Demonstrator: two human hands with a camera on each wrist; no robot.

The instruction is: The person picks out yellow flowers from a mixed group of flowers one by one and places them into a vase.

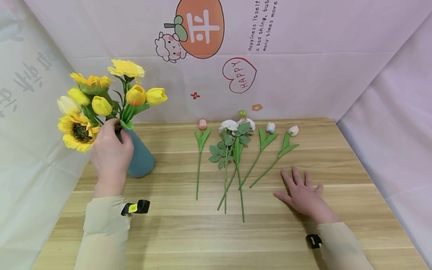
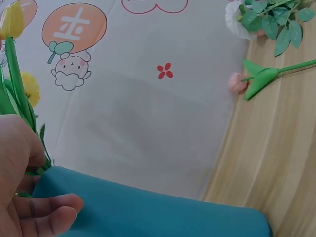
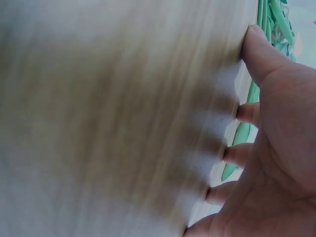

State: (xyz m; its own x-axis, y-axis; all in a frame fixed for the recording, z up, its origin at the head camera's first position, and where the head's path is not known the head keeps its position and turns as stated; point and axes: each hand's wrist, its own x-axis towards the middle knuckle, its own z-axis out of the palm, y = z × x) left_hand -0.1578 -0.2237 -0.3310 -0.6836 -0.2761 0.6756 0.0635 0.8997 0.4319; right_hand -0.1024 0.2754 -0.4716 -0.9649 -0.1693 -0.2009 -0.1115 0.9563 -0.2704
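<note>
A blue vase [image 1: 141,157] at the left leans to one side, with several yellow flowers in its mouth. Among them are a sunflower [image 1: 79,132], an orange-yellow tulip [image 1: 136,95] and a yellow tulip [image 1: 156,96]. My left hand [image 1: 113,150] is at the vase mouth, its fingers curled about green stems and leaves; it seems to pinch a yellow tulip [image 2: 12,20], though the grip is partly hidden. In the left wrist view, other fingertips lie along the vase wall [image 2: 148,207]. My right hand [image 1: 303,197] rests on the table with fingers spread, holding nothing.
On the wooden table [image 1: 175,232] lie a pink tulip [image 1: 202,124], white roses [image 1: 228,125] with crossing stems, a pale blue tulip [image 1: 270,128] and a whitish tulip [image 1: 293,131]. A printed white cloth [image 1: 297,82] hangs behind the table.
</note>
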